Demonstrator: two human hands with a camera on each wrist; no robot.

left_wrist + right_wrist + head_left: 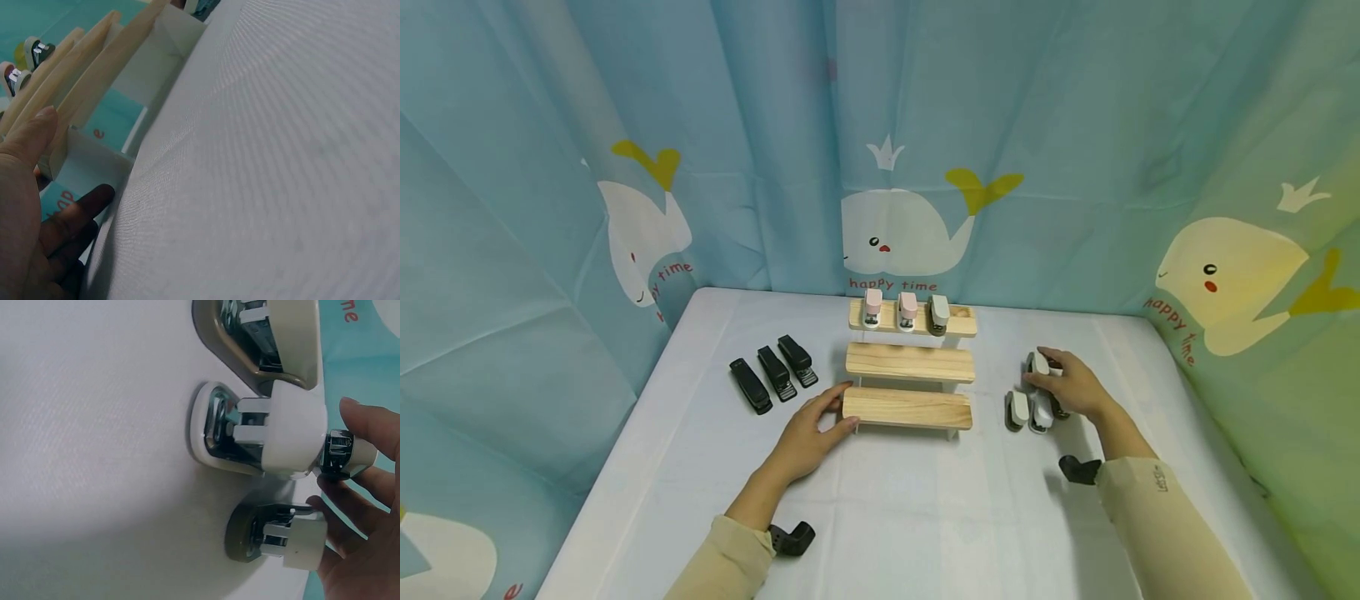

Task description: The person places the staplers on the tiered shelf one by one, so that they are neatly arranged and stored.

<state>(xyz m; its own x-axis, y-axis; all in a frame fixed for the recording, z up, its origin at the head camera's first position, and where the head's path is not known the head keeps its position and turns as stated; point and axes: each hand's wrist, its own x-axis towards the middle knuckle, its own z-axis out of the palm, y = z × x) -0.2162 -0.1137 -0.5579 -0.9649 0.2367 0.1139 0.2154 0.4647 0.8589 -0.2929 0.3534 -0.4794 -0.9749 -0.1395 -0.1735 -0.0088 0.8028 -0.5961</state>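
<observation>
My left hand [805, 437] holds the left end of a three-tier wooden display stand [908, 408], thumb at the front edge of its lowest board and index finger behind. In the left wrist view its other fingers [97, 200] reach down beside the stand's white leg. At the right, my right hand [1075, 385] pinches a small white-topped stapler [359, 455] between thumb and fingers, at the back of a cluster. Nearer in that cluster are a white stapler [294, 428], a larger cream stapler [294, 337] and a dark-based stapler [305, 540].
On the stand's top board are two pink staplers [872, 304] and a grey-green stapler [938, 312]. Three black staplers [777, 371] lie left of the stand. A blue curtain [775, 167] with whales hangs behind the white table [887, 517].
</observation>
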